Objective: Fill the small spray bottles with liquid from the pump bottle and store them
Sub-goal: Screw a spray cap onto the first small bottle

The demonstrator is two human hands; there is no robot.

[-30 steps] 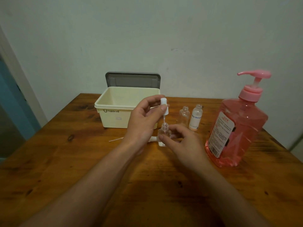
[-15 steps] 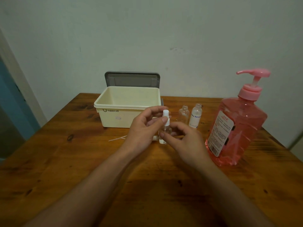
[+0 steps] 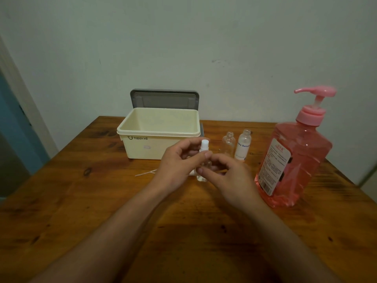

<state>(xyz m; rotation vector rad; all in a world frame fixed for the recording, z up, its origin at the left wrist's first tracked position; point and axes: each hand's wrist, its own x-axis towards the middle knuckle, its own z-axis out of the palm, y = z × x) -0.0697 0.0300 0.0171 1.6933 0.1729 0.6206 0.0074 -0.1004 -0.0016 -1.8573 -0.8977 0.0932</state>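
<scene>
A small clear spray bottle (image 3: 201,174) stands on the wooden table (image 3: 102,201) between my hands. My left hand (image 3: 179,162) pinches its white spray head (image 3: 204,145), which sits on the bottle's neck. My right hand (image 3: 226,176) holds the bottle's body with its fingertips. Two more small bottles stand uncapped behind: a clear one (image 3: 227,142) and a labelled one (image 3: 242,145). The large pink pump bottle (image 3: 293,158) stands to the right, nozzle pointing left.
A cream storage box (image 3: 159,132) stands open at the back, its grey lid (image 3: 164,99) upright against the wall. A thin white tube (image 3: 145,173) and another white piece lie on the table left of the bottle.
My left hand has lowered the white spray head, its tube sliding down into the bottle, until the head sits on the neck. My right hand has kept hold of the bottle.
</scene>
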